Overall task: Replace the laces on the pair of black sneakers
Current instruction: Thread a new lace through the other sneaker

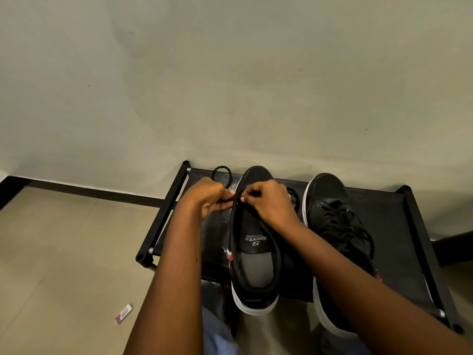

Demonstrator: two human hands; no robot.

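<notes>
Two black sneakers with white soles stand on a low black rack (399,226), toes pointing away from me. The left sneaker (256,254) has its tongue pulled open, showing the insole. The right sneaker (335,213) is laced with a black lace. My left hand (208,198) and my right hand (271,203) meet over the left sneaker's front eyelets, each pinching a black lace (222,172). The lace loops out behind my left hand and another stretch shows beside my right hand.
The rack stands against a plain wall (230,73) on a tiled floor (64,252). A small white and purple wrapper (124,313) lies on the floor at the lower left. Blue cloth (217,336) shows below the rack between my arms.
</notes>
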